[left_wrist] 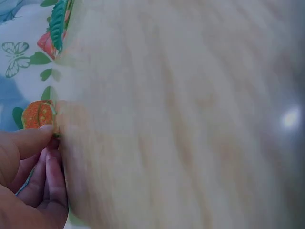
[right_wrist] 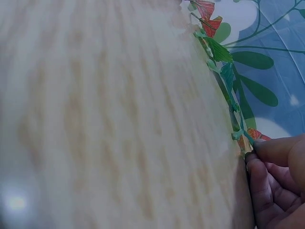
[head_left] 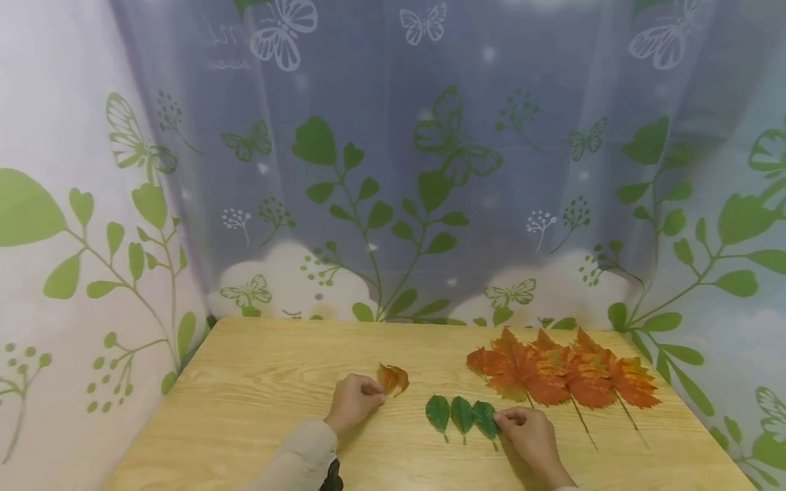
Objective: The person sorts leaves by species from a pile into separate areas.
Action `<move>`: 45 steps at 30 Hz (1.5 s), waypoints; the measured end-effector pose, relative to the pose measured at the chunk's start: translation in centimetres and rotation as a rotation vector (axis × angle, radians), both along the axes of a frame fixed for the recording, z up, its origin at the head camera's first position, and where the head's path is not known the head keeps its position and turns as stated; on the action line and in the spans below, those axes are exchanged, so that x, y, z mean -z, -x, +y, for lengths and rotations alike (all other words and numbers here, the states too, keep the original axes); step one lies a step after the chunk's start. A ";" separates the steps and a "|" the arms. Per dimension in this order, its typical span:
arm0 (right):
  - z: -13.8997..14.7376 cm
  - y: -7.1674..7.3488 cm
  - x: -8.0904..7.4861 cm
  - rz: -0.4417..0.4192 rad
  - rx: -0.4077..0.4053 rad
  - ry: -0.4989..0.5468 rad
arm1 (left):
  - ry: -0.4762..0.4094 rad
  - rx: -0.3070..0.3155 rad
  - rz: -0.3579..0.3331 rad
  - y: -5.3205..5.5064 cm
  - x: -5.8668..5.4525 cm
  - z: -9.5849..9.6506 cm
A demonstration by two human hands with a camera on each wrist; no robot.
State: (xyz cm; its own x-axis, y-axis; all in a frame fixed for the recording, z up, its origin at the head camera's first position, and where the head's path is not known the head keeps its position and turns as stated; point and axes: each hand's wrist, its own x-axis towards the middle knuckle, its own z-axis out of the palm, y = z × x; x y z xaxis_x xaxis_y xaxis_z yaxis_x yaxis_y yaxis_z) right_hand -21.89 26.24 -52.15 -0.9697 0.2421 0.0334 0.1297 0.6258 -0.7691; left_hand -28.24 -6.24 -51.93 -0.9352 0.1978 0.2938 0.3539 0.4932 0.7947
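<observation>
Near the middle of the table, my left hand (head_left: pixel 354 402) pinches a small curled orange-brown leaf (head_left: pixel 393 379) between thumb and fingers. The left wrist view shows the orange leaf (left_wrist: pixel 38 114) standing up beyond the thumb tip. Three small green leaves (head_left: pixel 462 414) lie in a row to its right, stems toward me. At the right end of that row, my right hand (head_left: pixel 531 436) pinches the edge of the last green leaf (head_left: pixel 485 417). In the right wrist view, thumb and forefinger of the hand (right_wrist: pixel 279 176) meet at that leaf's edge (right_wrist: pixel 249 137).
Several large orange-red maple leaves (head_left: pixel 592 375) overlap in a row at the back right of the wooden table (head_left: pixel 270 361), their dark stems pointing toward me. A curtain (head_left: pixel 381 82) printed with leaves and butterflies hangs behind the table and along both sides.
</observation>
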 end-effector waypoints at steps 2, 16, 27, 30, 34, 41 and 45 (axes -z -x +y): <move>-0.1 0.1 0.1 0.002 0.002 0.000 | 0.005 -0.013 0.009 0.1 0.1 -0.1; -1.7 0.6 -2.1 -0.031 0.064 0.246 | 0.022 -0.069 0.015 0.1 0.4 -1.3; -1.9 3.8 -5.4 0.060 0.076 0.130 | -0.021 -0.025 -0.004 0.3 0.2 -0.6; -2.1 4.7 -5.6 0.065 0.089 0.116 | -0.019 -0.021 -0.010 0.2 0.2 -0.4; -2.3 5.8 -5.2 0.071 0.114 0.152 | -0.016 -0.026 -0.010 0.1 0.2 -0.2; -2.7 6.6 -3.5 0.045 0.168 0.163 | -0.011 -0.023 -0.015 0.2 0.4 0.0; -2.9 6.8 -2.5 0.043 0.177 0.171 | -0.015 -0.023 -0.011 0.2 0.5 0.0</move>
